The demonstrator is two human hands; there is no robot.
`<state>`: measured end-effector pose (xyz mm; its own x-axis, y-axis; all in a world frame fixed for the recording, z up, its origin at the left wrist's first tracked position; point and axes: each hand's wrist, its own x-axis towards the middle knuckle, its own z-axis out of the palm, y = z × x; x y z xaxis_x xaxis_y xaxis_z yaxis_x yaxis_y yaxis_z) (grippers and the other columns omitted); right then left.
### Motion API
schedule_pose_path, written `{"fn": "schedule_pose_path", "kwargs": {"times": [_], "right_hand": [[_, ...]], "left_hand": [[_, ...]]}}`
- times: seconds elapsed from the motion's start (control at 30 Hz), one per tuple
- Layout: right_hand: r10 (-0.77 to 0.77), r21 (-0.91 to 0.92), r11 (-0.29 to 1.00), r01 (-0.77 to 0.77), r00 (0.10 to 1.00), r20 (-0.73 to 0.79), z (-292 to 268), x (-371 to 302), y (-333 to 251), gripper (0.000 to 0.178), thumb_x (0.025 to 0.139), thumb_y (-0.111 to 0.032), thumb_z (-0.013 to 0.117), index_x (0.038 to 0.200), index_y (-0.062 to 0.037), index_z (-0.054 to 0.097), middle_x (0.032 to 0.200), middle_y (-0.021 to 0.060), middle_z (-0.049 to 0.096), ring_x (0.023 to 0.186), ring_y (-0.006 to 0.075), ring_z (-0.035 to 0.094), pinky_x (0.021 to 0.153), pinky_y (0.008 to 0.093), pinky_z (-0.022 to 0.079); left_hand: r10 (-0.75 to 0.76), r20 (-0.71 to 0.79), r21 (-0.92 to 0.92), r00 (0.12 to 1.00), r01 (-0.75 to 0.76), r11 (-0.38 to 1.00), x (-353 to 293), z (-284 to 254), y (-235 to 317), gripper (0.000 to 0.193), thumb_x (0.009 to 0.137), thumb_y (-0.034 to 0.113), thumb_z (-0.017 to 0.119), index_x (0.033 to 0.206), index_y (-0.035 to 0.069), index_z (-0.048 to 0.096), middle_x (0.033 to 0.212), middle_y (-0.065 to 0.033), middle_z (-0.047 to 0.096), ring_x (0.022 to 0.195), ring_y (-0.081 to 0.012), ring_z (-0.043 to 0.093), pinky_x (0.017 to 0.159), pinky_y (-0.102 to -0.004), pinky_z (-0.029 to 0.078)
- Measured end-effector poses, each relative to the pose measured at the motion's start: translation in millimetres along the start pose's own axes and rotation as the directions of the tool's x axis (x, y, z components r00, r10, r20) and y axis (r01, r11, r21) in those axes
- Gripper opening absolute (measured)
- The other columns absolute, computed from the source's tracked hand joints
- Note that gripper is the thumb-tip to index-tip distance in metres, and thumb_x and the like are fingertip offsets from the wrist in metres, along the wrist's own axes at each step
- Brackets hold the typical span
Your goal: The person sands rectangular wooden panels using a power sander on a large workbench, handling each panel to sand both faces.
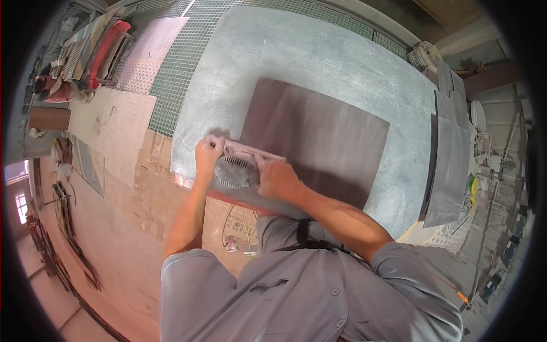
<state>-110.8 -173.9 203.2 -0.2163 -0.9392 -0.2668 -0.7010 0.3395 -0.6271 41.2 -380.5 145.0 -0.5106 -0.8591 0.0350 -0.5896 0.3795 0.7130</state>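
Note:
Over the table's near edge, my two hands hold a dusty tool (236, 171) with a rounded grey body, rows of ribs and a pale straight bar along its far side. Its exact kind is unclear. My left hand (208, 153) is closed at the bar's left end. From the right, my right hand (277, 178) wraps round the other end, a finger pointing along the bar. The tool adjoins the near left corner of a dark brown rectangular sheet (319, 134), which lies flat on a dusty blue-grey tabletop (219, 68).
Green gridded matting (185, 85) runs along the table's left and far sides. Dark sheets (450, 165) lie at the right edge. Cardboard (159, 188) covers the floor at near left, and a red bundle (108, 48) lies at far left. An orange-tipped cord (462, 297) is at lower right.

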Motion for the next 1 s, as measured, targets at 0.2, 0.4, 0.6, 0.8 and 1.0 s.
{"fn": "schedule_pose_path", "kwargs": {"times": [0.2, 0.4, 0.6, 0.8, 1.0], "right_hand": [[-0.026, -0.005, 1.0, 0.027, 0.974, 0.225, -2, -35, -28, 0.083, 0.08, -0.019, 0.071, 0.15, 0.0129, 0.04, 0.086, 0.0215, 0.073, 0.082, 0.0371, 0.073, 0.074, 0.0492, 0.058], [0.068, 0.03, 0.997, -0.076, 0.975, 0.211, -5, -19, -9, 0.094, 0.076, -0.037, 0.079, 0.152, 0.0029, 0.04, 0.093, 0.0251, 0.072, 0.088, 0.0407, 0.073, 0.076, 0.0512, 0.058], [0.087, 0.051, 0.995, -0.088, 0.996, 0.006, -66, 59, 23, 0.071, 0.079, -0.023, 0.075, 0.143, -0.0038, 0.052, 0.098, 0.0233, 0.074, 0.095, 0.0447, 0.071, 0.083, 0.0538, 0.058], [0.292, 0.239, 0.925, -0.294, 0.955, 0.043, -136, 128, 55, 0.059, 0.081, -0.043, 0.079, 0.132, -0.0161, 0.065, 0.106, 0.0218, 0.074, 0.105, 0.0388, 0.07, 0.088, 0.0481, 0.057], [0.237, 0.053, 0.971, -0.231, 0.958, -0.159, -147, 173, 111, 0.045, 0.08, -0.031, 0.072, 0.117, -0.006, 0.068, 0.108, 0.0199, 0.075, 0.106, 0.0362, 0.072, 0.092, 0.0456, 0.058]], "left_hand": [[-0.151, 0.03, -0.04, 0.988, 0.152, 0.988, -72, -21, -8, 0.035, 0.091, 0.02, 0.073, 0.068, -0.002, 0.06, 0.057, -0.0134, 0.058, 0.05, -0.0203, 0.05, 0.054, -0.0387, 0.045], [-0.069, 0.069, 0.005, 0.995, 0.069, 0.998, -33, -6, 1, 0.034, 0.091, 0.022, 0.074, 0.069, -0.002, 0.061, 0.06, -0.0156, 0.062, 0.051, -0.0249, 0.058, 0.055, -0.0386, 0.048], [0.166, 0.077, 0.13, 0.983, -0.175, 0.976, 103, 40, 16, 0.03, 0.087, 0.026, 0.073, 0.075, -0.001, 0.067, 0.074, -0.0211, 0.069, 0.069, -0.0401, 0.067, 0.065, -0.047, 0.053], [0.102, 0.206, 0.043, 0.973, -0.113, 0.993, 222, 85, 69, 0.032, 0.088, 0.03, 0.069, 0.085, -0.001, 0.071, 0.078, -0.0221, 0.068, 0.073, -0.0419, 0.066, 0.07, -0.0466, 0.053], [0.156, 0.301, 0.043, 0.941, -0.176, 0.983, 278, 113, 117, 0.032, 0.087, 0.031, 0.069, 0.087, -0.001, 0.072, 0.08, -0.0227, 0.067, 0.071, -0.0379, 0.065, 0.069, -0.0442, 0.051]]}}
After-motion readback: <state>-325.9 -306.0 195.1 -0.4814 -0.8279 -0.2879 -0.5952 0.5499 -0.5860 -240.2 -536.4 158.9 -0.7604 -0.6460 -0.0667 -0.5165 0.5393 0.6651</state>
